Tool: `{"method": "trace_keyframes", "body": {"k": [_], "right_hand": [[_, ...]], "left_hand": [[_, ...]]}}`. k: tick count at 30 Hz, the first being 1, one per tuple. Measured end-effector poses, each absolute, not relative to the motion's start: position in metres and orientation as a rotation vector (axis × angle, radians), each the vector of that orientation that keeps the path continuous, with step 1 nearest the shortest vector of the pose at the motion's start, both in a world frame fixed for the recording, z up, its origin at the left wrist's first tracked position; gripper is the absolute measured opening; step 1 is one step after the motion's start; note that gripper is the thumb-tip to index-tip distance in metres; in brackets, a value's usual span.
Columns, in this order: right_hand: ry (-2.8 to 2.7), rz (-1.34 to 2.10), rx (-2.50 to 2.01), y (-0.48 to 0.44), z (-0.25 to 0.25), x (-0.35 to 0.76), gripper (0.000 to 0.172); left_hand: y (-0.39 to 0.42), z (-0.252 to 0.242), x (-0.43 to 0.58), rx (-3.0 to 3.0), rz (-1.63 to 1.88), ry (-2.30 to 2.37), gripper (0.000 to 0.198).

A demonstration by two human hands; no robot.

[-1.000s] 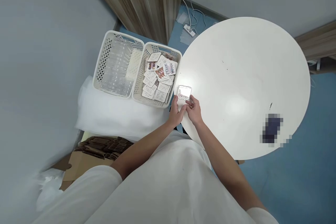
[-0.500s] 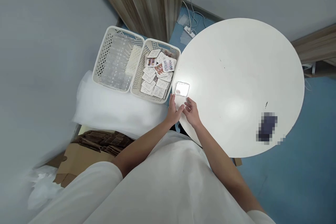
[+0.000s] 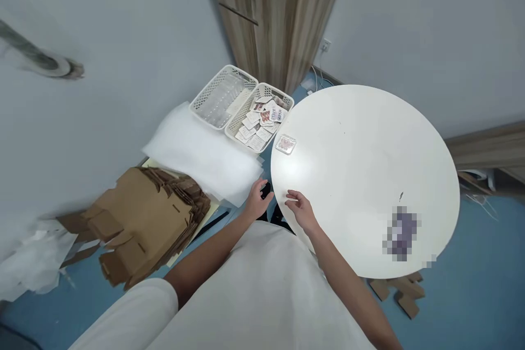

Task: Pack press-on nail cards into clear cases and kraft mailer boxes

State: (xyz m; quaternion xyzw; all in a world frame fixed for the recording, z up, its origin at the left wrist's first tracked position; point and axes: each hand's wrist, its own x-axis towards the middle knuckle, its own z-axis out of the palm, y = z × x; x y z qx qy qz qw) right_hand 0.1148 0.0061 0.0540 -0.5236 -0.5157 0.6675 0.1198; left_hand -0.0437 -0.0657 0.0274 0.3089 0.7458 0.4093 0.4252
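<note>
A small clear plastic case (image 3: 286,144) with a patterned card inside lies on the left edge of the round white table (image 3: 369,175). Close to my body, my left hand (image 3: 257,200) hovers off the table's edge, thumb and fingers apart, holding nothing. My right hand (image 3: 301,208) is over the table's near left edge, below the case, its fingers loosely curved and apart with nothing in them. Neither hand touches the case. Left of the table, one white basket (image 3: 262,147) holds many printed cards, some with coloured nail-shaped designs. The other white basket (image 3: 205,120) holds stacked clear cases.
White foam sheets (image 3: 200,153) lie in front of the baskets. Flattened brown cardboard boxes (image 3: 143,219) are stacked at the lower left. A pixelated dark object (image 3: 402,233) rests on the table's right side. More cardboard pieces (image 3: 406,292) lie on the blue floor.
Both hands have drawn back from the clear case toward my body and moved apart. The case stays on the table. The view has shifted, showing more cardboard and the cabinet.
</note>
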Motion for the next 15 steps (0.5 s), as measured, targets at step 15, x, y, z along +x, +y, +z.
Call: {"method": "trace_keyframes", "body": {"k": [15], "right_hand": [[-1.810, 1.988, -1.209, -0.024, 0.053, 0.079, 0.042]], "left_hand": [[-0.159, 0.056, -0.074, 0.643, 1.204, 2.058, 0.029]]}}
